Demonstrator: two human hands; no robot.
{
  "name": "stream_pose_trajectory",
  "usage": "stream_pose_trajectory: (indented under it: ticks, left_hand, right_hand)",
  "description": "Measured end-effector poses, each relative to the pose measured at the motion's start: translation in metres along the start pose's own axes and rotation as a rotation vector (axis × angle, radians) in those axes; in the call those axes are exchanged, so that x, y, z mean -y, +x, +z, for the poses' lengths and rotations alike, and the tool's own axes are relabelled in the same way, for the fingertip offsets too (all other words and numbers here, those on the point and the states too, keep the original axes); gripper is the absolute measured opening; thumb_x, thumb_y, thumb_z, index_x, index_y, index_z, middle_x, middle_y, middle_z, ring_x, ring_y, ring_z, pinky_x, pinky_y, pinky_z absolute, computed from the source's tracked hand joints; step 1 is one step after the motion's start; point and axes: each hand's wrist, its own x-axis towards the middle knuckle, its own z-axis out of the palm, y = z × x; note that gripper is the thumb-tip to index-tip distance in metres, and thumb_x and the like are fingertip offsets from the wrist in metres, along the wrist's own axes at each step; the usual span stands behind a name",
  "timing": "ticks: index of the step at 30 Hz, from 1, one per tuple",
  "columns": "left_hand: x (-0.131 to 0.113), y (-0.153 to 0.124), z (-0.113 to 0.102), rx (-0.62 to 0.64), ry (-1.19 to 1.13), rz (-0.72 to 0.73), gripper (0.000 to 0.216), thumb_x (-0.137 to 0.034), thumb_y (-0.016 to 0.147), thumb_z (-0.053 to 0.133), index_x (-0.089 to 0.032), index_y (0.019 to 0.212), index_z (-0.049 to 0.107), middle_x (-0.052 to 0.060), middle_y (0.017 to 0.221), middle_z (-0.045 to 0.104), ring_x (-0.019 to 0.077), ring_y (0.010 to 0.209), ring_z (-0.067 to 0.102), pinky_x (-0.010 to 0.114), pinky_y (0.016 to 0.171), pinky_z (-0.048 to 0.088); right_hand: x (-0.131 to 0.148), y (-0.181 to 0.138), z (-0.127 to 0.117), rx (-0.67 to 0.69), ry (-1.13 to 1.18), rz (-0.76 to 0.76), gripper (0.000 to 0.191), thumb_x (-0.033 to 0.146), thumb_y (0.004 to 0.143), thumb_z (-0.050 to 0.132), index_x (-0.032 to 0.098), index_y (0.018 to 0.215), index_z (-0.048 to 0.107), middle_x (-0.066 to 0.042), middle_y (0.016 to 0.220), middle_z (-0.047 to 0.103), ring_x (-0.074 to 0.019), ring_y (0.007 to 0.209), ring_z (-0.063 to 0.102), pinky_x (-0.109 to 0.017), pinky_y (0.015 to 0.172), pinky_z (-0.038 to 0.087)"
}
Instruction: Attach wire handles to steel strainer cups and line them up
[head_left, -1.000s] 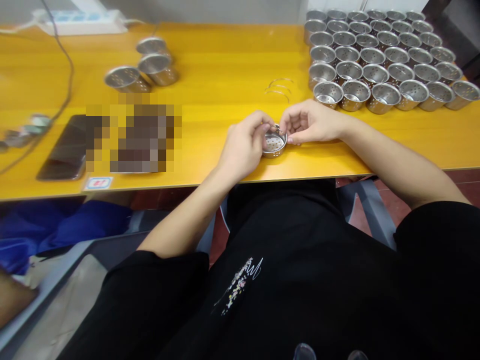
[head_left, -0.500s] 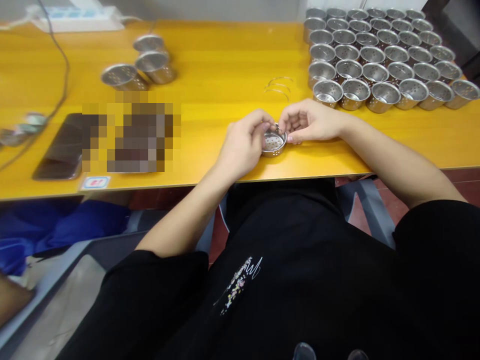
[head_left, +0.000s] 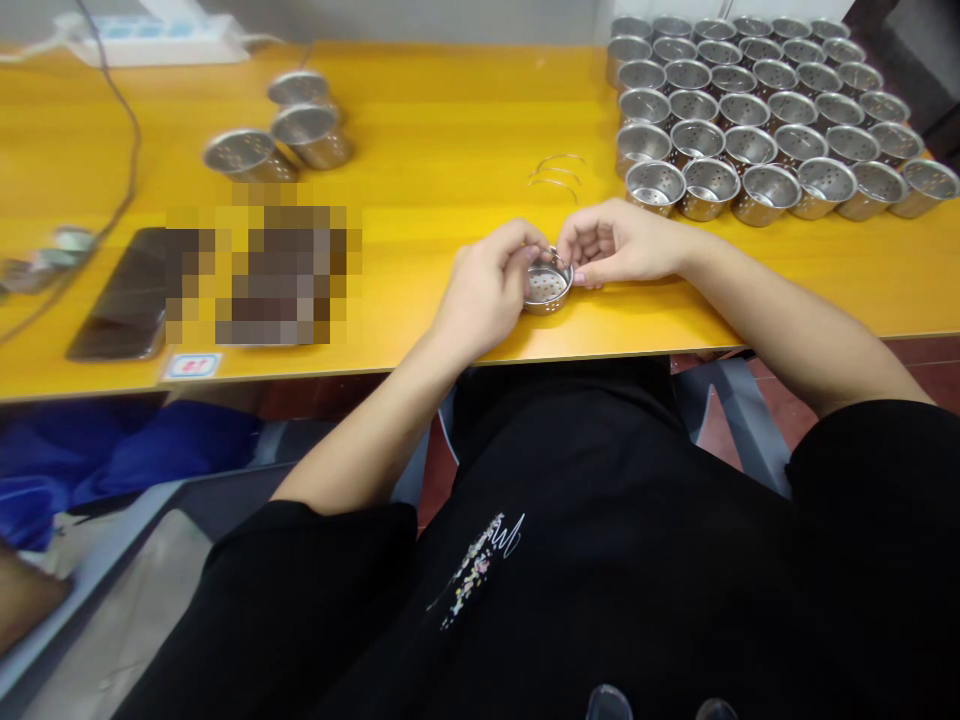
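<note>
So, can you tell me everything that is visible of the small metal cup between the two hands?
The metal cup is small, round and shiny, like steel, with many little holes in its bottom. It sits mouth up near the front edge of the yellow table. The left hand grips its left side; the right hand pinches at its far right rim.

shiny perforated metal cup (head_left: 547,287) (like the rows (head_left: 757,110)) on glossy yellow table (head_left: 450,130)
</note>
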Motion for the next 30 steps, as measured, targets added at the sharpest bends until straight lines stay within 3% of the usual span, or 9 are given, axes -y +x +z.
stream_pose_trajectory:
  ticks: [12,30]
  left_hand:
    - [0.0011,0.0002,0.0003,-0.006,0.007,-0.021,0.027,-0.046,0.127,0.067,-0.028,0.11,0.078,0.001,0.077,0.068,0.0262,0.078,0.07,0.04,0.086,0.061]
    - [0.0024,-0.0007,0.0001,-0.005,0.015,-0.003,0.021,-0.033,0.126,0.067,-0.027,0.111,0.08,0.002,0.08,0.073,0.0254,0.077,0.071,0.039,0.083,0.06]
  right_hand:
    - [-0.0011,0.0003,0.0015,-0.017,-0.065,-0.013,0.053,0.052,0.102,0.112,0.017,0.119,0.075,-0.003,0.104,0.084,-0.0121,0.09,0.076,-0.022,0.083,0.064]
    - [-0.0012,0.001,0.0032,-0.04,-0.054,-0.009,0.054,0.05,0.1,0.114,0.016,0.118,0.076,-0.003,0.103,0.084,-0.0117,0.089,0.075,-0.021,0.081,0.063]
